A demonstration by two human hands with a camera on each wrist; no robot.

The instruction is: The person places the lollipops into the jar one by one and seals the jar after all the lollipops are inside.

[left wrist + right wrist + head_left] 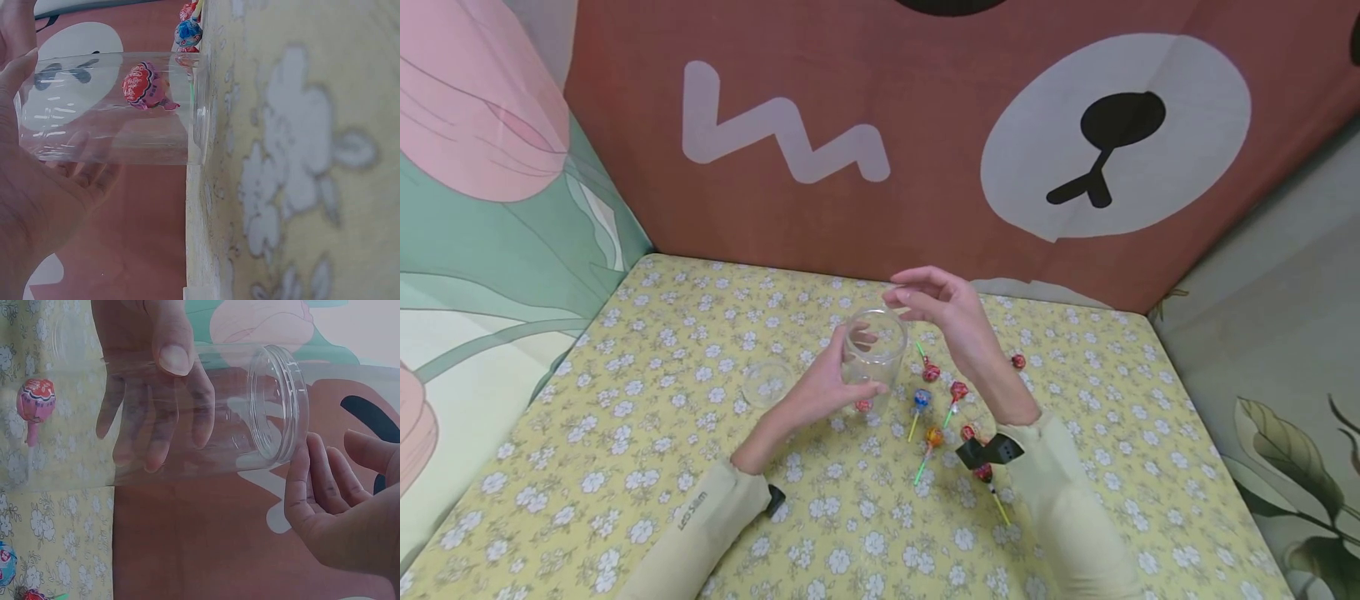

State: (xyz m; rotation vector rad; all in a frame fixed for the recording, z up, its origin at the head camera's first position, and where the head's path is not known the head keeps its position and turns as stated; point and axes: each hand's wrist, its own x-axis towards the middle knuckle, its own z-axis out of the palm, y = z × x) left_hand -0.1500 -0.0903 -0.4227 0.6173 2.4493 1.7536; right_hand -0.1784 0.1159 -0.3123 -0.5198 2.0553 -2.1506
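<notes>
Left hand (pixel 820 382) grips clear cylindrical plastic jar (pixel 886 360), pink-and-red wrapped lollipop (pixel 145 85) inside. Right hand (pixel 946 315) holds nothing, fingers loosely bent by the rim (pixel 302 400) (contact hard to call).

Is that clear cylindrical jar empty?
No, a round pink-and-red wrapped lollipop shows inside the clear cylindrical jar.

Clr jar (pixel 886 358) stands upright, open-topped, w/ pink-wrapped lollipop (pixel 144 85) nr btm.

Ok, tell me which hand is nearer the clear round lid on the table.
Left. The left hand holds the clear jar just to the right of the lid; the right hand is farther off, raised on the jar's other side.
</notes>
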